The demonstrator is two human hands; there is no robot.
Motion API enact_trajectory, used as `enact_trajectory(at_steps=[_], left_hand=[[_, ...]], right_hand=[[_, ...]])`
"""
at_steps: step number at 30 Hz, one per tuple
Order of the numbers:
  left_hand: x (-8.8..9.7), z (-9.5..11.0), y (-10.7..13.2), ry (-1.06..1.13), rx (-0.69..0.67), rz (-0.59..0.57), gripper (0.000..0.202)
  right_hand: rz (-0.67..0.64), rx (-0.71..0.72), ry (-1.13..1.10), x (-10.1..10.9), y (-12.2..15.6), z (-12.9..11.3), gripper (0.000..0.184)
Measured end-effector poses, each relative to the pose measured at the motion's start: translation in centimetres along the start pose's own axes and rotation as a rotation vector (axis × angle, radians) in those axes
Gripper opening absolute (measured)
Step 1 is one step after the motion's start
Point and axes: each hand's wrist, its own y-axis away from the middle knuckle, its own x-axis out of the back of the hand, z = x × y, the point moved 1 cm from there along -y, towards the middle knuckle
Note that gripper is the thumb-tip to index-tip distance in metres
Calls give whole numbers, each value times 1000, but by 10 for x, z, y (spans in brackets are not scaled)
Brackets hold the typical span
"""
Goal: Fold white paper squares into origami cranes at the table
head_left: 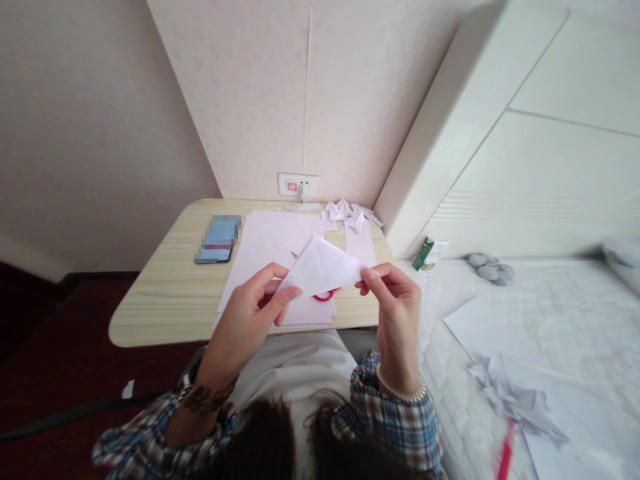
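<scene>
A white sheet of paper folded into a triangle [325, 267] is held up above the table, its peak pointing away from me. My left hand [257, 300] pinches its left corner between thumb and fingers. At the right corner my right hand [393, 293] grips it the same way. Beneath the folded paper lies a pair of scissors with red handles [324, 297]; most of it is hidden, with one tip showing on the left. The scissors rest on a stack of white paper sheets [260, 237].
A phone [219, 239] lies at the table's left. Several small folded paper pieces [350, 215] sit at the back right, below a wall socket [298, 185]. On the bed [450, 293] are a green-and-white carton [429, 254], a grey plush item [491, 268], crumpled paper [525, 403] and a red object [508, 448].
</scene>
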Motion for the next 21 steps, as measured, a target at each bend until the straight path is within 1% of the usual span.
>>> enact_trajectory(at_steps=[9,11,14,15,17,19,21], left_hand=[[0,7,4,5,-24,-34,10],[2,7,4,-8,-18,-37,9],[6,4,3,-51,-3,-51,12],[8,2,2,-74,4,-67,13],[9,0,1,-118,19,-119,15],[9,0,0,-127,27,-139,17],[8,1,0,-112,16,-108,17]], right_hand=[[18,19,-30,2,0,1,25],[-36,-3,-5,4,-1,0,23],[-196,-36,81,8,-5,0,10],[-246,-33,114,9,-6,0,8],[-315,-20,166,10,-7,0,13],[-340,-17,182,9,-7,2,11],[-329,-35,162,7,-6,4,11]])
